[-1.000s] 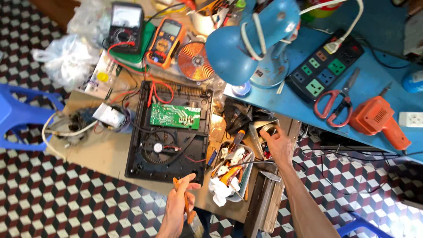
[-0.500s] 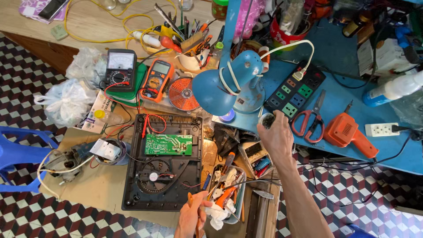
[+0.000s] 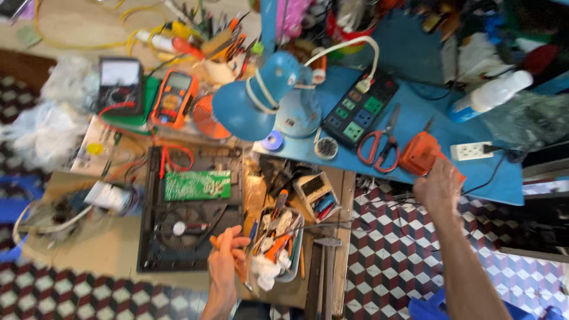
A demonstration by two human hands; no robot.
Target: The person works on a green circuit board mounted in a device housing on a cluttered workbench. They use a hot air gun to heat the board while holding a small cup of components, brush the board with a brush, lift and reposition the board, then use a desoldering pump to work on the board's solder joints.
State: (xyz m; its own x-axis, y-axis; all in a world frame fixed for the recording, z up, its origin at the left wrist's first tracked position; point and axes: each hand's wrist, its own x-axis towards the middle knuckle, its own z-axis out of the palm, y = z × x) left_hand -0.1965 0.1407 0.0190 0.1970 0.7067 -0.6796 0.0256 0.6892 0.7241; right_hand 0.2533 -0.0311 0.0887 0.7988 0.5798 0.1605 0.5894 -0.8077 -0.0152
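My left hand is closed around an orange-handled screwdriver at the near edge of an opened black appliance case. Inside the case lie a green circuit board and a round fan. My right hand reaches out to the right and is closed over the grip of an orange gun-shaped tool, which lies on the blue bench top. Red-handled scissors lie just left of that tool.
A blue desk lamp and a dark power strip stand on the bench. An orange multimeter and a black meter lie at the back left. A tray of small tools sits right of the case. A white socket block is at the right.
My right hand has moved from the tool tray, past the lamp's base, rightward onto the orange tool. The view has shifted. My left hand stays by the case with the screwdriver.
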